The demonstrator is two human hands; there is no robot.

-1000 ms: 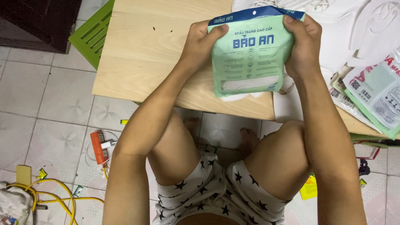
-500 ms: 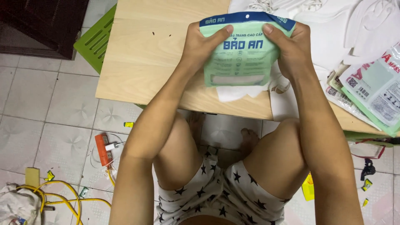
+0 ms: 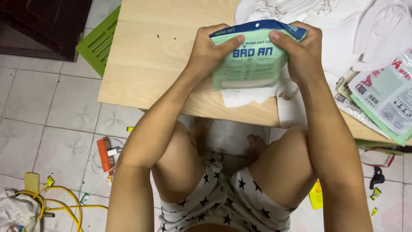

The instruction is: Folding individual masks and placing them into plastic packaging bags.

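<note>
Both my hands hold one green plastic pouch (image 3: 253, 64) with a dark blue top strip, upright above the near edge of a light wooden table (image 3: 154, 60). My left hand (image 3: 210, 51) grips its left side with the thumb pressed on the front near the top. My right hand (image 3: 302, 53) grips the right side the same way. White fabric pieces (image 3: 246, 95) stick out from under the pouch's lower edge.
A heap of white masks (image 3: 356, 30) covers the table's far right. Several similar flat packets (image 3: 382, 99) lie at the right edge. A green slatted crate (image 3: 101, 41) stands left of the table. An orange power strip (image 3: 105, 154) and yellow cable (image 3: 60, 202) lie on the tiled floor.
The pouch has sunk lower toward the table edge and my thumbs have slid inward along its top strip. The view has shifted slightly.
</note>
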